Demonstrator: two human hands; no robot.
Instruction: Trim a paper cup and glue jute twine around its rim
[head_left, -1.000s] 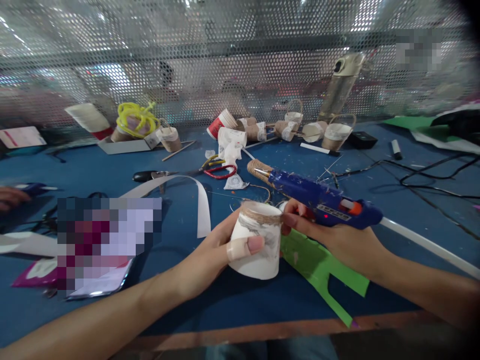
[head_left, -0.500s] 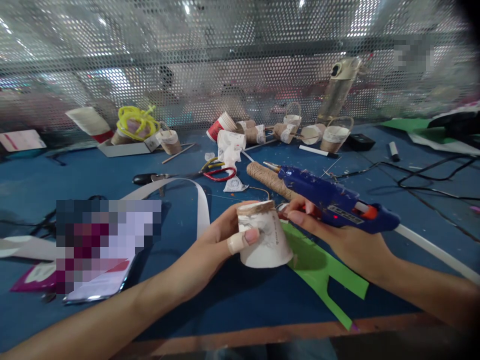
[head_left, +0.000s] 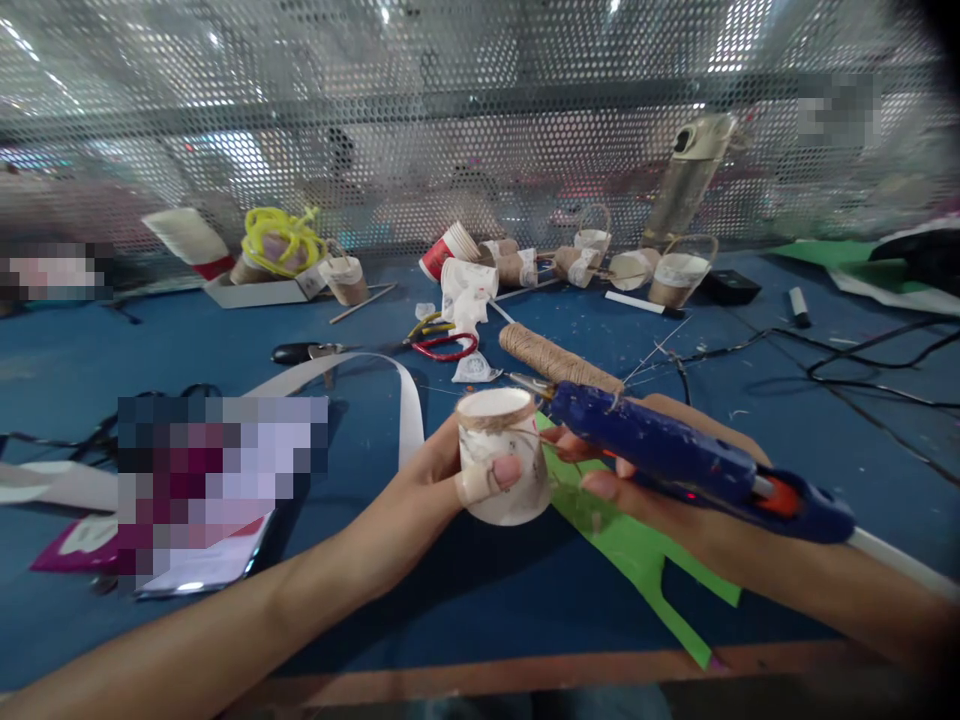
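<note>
My left hand (head_left: 431, 475) is closed around a small white paper cup (head_left: 521, 490), its thumb wrapped in a beige bandage. The cup stands nearly upright with its opening showing. Brown twine (head_left: 495, 421) circles it just under the rim, and a loose strand runs off toward my right hand (head_left: 660, 505). That hand grips a blue hot glue gun (head_left: 652, 440), whose metal nozzle points left, close to the cup's rim. I cannot tell whether they touch. A white glue stick (head_left: 892, 560) sticks out of the gun's back. Behind it lies a spool of twine (head_left: 559, 357).
Green sheet (head_left: 637, 565) lies under my hands. Red-handled scissors (head_left: 446, 346), a white strip (head_left: 409, 410) and a shiny packet (head_left: 202, 570) lie leftward. Small twine-wrapped cups (head_left: 679, 275), stacked paper cups (head_left: 187, 240) and a bottle (head_left: 690, 170) stand along the mesh. Black cables (head_left: 847, 375) cross the right side.
The cup has moved slightly left and tipped so its opening faces me more. The glue gun has come nearer and lower, its nozzle shifting left toward the rim.
</note>
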